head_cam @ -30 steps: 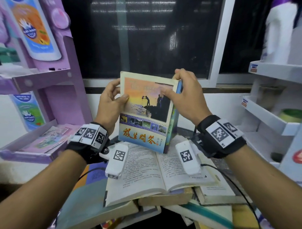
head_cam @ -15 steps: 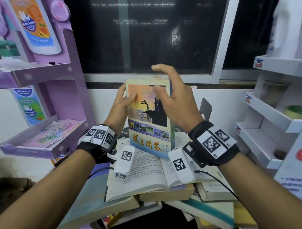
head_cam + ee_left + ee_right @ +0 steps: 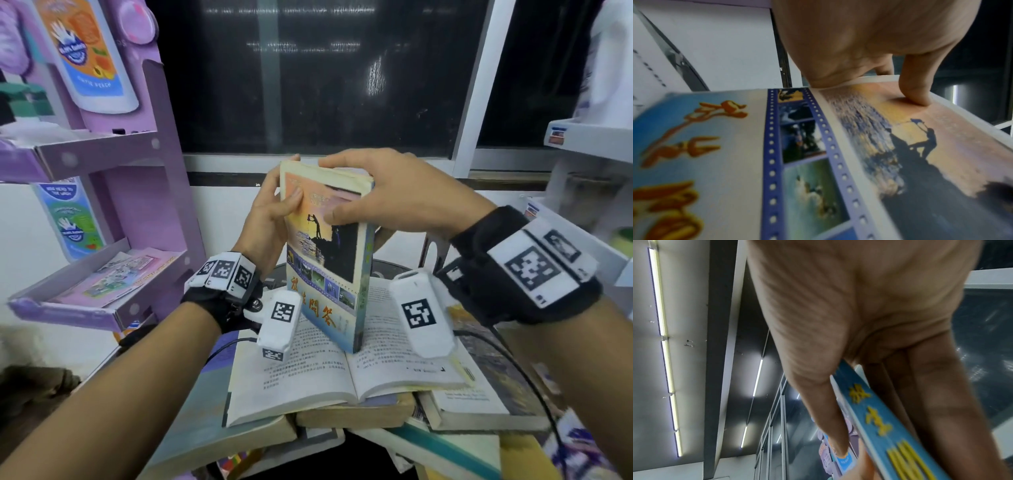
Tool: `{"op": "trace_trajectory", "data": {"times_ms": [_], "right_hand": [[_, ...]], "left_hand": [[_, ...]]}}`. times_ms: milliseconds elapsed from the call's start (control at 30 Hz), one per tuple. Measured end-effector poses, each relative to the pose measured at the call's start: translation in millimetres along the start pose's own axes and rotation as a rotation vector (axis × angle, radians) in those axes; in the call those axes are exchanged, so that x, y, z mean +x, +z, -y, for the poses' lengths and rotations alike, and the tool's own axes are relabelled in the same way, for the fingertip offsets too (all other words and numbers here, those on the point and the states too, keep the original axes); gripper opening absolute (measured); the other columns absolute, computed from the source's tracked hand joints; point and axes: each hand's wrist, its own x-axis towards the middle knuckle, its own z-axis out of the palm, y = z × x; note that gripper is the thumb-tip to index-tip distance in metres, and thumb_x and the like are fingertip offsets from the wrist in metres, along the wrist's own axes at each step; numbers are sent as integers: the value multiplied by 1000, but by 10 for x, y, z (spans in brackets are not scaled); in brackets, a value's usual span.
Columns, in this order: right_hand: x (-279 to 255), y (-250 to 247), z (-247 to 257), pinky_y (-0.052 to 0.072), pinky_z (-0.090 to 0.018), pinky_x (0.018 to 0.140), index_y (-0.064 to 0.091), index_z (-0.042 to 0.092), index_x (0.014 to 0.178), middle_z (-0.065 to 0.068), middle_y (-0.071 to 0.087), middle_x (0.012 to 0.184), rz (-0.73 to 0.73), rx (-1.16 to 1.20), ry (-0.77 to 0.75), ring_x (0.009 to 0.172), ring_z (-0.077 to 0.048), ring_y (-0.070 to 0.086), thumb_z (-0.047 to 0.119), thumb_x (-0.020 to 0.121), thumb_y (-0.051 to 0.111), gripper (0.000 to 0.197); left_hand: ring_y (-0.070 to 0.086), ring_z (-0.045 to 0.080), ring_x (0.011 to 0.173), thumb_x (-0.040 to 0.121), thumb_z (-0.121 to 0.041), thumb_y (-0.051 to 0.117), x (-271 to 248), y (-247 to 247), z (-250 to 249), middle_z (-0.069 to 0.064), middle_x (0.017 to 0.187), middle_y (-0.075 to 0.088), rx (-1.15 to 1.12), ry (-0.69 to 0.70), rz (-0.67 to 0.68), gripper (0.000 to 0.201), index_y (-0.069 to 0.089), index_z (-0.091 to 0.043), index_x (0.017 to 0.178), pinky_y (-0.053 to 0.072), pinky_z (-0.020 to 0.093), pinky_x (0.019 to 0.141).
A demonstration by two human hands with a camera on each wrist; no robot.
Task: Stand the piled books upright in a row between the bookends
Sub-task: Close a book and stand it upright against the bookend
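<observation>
Hands grip one paperback (image 3: 325, 253) upright above the pile; left hand (image 3: 270, 219) pinching its edge, right hand (image 3: 387, 195) clamping spine; best kept vertical.

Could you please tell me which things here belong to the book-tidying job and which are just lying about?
Job: held book, left hand, right hand, open book, bookend.
Lying about: purple rack, white shelves.

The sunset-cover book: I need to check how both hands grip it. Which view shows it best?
The head view: the whole sunset-cover book shows upright, left hand at its left edge, right hand over its top. The left wrist view shows only the cover close up; the right wrist view only the blue spine.
</observation>
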Motion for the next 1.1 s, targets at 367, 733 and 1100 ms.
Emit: {"op": "trace_trajectory", "data": {"times_ms": [367, 733, 1100], "right_hand": [[96, -73, -45, 56, -24, 46, 57, 30, 125, 0, 67, 94, -86, -119, 46, 63, -9, 71, 12, 85, 67, 45], [597, -23, -298, 61, -38, 60, 57, 20, 127, -5, 67, 104, -284, -172, 63, 80, -22, 70, 13, 90, 57, 38], [1388, 322, -660, 61, -43, 61, 56, 13, 125, -11, 64, 107, -314, -222, 175, 88, -30, 67, 13, 90, 52, 35]], "left_hand": [[65, 21, 106, 89, -22, 62, 251, -5, -87, 5, 117, 65, 400, -96, 37, 52, 41, -25, 136, 51, 38, 90], [50, 18, 120, 96, -19, 54, 382, -618, 244, 4, 135, 53, 669, -258, -230, 39, 50, -18, 134, 36, 35, 103], [50, 21, 124, 95, -24, 55, 595, -950, 632, 3, 140, 51, 747, -376, -211, 43, 49, -19, 138, 41, 45, 106]]}}
